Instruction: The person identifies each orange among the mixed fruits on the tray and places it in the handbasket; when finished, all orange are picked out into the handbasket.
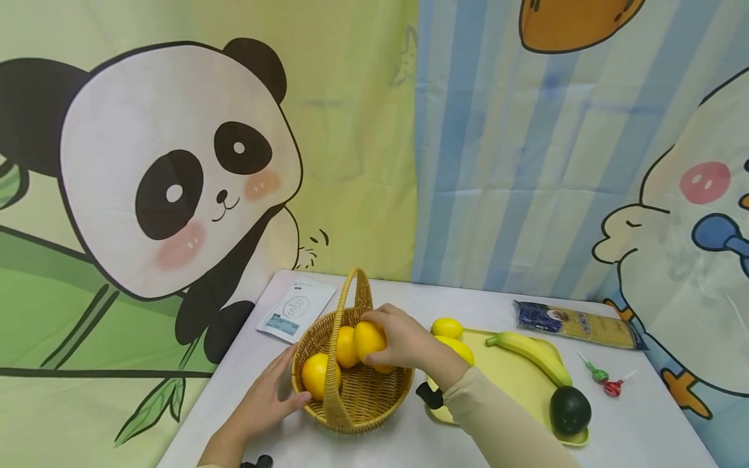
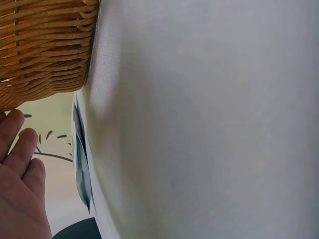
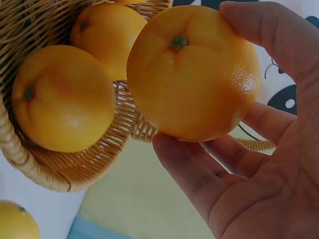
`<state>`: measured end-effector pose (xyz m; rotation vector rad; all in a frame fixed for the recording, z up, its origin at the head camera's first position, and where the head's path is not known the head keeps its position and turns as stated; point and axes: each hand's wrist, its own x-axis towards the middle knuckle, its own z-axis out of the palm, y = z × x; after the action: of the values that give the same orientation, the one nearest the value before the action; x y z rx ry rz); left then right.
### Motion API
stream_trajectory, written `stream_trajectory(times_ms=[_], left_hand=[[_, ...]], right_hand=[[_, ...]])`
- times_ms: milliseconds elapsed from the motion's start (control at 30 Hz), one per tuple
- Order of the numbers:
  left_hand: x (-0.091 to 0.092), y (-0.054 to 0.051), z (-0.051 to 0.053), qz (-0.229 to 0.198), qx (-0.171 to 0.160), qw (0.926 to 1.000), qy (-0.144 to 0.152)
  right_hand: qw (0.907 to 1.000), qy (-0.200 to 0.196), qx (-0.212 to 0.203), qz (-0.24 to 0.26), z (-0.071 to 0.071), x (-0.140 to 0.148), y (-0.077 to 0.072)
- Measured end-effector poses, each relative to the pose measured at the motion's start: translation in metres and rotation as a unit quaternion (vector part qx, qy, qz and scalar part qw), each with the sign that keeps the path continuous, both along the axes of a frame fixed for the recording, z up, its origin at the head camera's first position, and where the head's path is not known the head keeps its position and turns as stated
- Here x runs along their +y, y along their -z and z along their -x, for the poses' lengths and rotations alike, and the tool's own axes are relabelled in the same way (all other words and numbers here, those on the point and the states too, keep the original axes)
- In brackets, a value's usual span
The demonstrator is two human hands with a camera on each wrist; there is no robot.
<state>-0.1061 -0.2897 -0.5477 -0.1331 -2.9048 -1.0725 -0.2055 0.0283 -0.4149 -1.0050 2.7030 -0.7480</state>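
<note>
My right hand (image 1: 404, 338) grips an orange (image 3: 194, 74) between thumb and fingers, above the inside of a wicker basket (image 1: 368, 396). Its stem end shows green in the right wrist view. Inside the basket lie more oranges, one at the left side (image 1: 316, 377) and another beside the held one (image 1: 346, 348); part of a further one is hidden under my right hand. My left hand (image 1: 266, 396) touches the basket's left outer side, with the thumb at the rim. In the left wrist view its fingers (image 2: 22, 152) are fairly straight against the wicker.
Right of the basket, a yellow tray (image 1: 497, 383) bears a banana (image 1: 532, 354), lemons (image 1: 447, 327) and a dark green avocado-like fruit (image 1: 570, 411). Beyond are lollipops (image 1: 598, 374) and a pasta packet (image 1: 579, 324). A white pouch (image 1: 298, 309) lies behind left. The basket's tall handle (image 1: 332, 364) arches over it.
</note>
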Motion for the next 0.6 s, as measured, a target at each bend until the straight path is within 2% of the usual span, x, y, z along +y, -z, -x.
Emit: stream_trajectory(times_ms=[233,467,600], left_hand=[[0.0,0.001,0.001,0.001,0.005,1.0,0.003],[0.001,-0.001,0.001,0.0,-0.023,0.9997,-0.01],[0.001,-0.001,0.001,-0.002,-0.029,0.9995,-0.013]], right_hand=[[0.9996,-0.023,-0.005,-0.018,0.0,-0.009,0.007],[0.9983,-0.046,0.007,-0.035,-0.002,-0.017,0.007],[0.9973,-0.052,0.013,-0.052,-0.002,-0.02,0.009]])
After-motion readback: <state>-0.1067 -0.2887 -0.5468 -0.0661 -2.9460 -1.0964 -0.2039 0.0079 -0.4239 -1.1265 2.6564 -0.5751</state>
